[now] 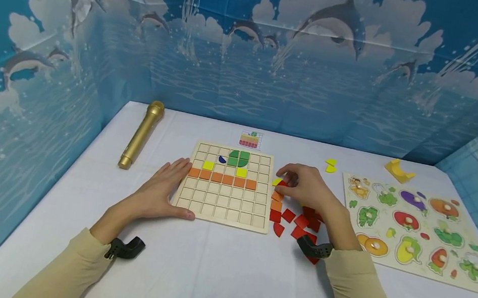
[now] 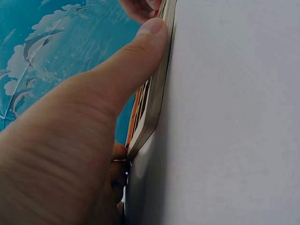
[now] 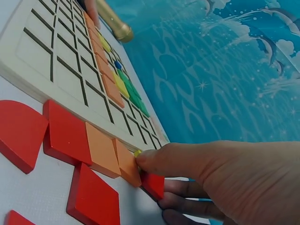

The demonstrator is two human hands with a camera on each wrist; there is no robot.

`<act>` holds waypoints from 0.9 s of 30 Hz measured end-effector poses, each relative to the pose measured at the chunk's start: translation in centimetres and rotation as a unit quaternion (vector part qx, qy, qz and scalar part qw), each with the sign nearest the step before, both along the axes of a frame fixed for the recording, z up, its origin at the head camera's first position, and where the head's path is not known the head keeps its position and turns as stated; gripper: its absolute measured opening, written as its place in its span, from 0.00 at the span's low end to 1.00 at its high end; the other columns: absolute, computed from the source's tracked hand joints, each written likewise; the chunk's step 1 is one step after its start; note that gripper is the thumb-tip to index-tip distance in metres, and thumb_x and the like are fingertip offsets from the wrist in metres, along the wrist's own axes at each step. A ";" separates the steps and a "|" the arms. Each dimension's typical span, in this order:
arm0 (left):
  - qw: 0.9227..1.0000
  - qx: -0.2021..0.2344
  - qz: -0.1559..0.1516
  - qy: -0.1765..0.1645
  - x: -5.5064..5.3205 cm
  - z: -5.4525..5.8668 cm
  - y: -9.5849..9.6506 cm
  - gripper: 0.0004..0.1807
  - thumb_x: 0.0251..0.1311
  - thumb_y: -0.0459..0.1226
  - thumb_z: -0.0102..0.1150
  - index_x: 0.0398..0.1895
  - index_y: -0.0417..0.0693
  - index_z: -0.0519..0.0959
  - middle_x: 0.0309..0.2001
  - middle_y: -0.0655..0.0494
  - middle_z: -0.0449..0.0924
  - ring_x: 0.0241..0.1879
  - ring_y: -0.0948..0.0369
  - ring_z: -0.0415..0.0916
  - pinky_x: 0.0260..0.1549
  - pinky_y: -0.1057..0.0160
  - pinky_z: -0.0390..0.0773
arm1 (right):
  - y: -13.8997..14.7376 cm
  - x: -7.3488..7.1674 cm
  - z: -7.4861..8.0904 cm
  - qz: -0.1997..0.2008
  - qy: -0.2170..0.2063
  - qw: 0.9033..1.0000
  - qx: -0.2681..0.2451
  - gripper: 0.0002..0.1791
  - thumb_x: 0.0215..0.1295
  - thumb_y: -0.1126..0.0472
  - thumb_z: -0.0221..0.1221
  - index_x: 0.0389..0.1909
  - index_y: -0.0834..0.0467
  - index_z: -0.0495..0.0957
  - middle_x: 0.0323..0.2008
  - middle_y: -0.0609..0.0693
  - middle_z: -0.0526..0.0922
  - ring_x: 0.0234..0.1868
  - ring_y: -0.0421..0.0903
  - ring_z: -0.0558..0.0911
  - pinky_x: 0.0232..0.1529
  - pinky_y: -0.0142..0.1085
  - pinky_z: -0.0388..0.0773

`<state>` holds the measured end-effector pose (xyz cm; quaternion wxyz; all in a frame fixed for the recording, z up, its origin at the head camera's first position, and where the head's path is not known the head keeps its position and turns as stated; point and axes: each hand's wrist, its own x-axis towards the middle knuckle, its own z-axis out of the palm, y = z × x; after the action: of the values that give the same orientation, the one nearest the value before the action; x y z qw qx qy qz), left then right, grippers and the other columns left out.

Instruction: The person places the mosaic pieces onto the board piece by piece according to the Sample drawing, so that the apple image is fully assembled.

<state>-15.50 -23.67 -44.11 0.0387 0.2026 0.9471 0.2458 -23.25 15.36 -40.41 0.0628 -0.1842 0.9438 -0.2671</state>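
A wooden grid board lies on the table with a row of orange tiles, two yellow tiles, green pieces and a small dark blue piece on it. My left hand rests along the board's left side, its fingers extended and the thumb against the near edge. Right of the board, my right hand curls its thumb and fingers about a red tile. A yellow piece and loose orange tiles lie close by; the fingertips are partly hidden.
Several red tiles lie scattered below the right hand. Yellow pieces sit farther back. A picture card lies behind the board. A gold microphone is left, a vegetable puzzle and yellow crescent object right.
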 end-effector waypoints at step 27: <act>1.000 0.002 -0.002 0.005 0.1 0.2 0.0 0.75 0.45 0.67 0.78 0.85 0.36 0.48 0.86 0.44 0.43 0.86 0.49 0.37 0.85 0.46 0.38 | -7.0 3.6 1.3 0.141 0.035 0.989 -0.039 0.12 0.59 0.59 0.76 0.42 0.55 0.85 0.35 0.47 0.85 0.38 0.45 0.79 0.41 0.36 0.82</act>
<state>-15.42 -23.66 -43.95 0.0345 0.2056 0.9465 0.2465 -19.68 8.36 -39.14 0.0593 -0.3273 0.8988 -0.2855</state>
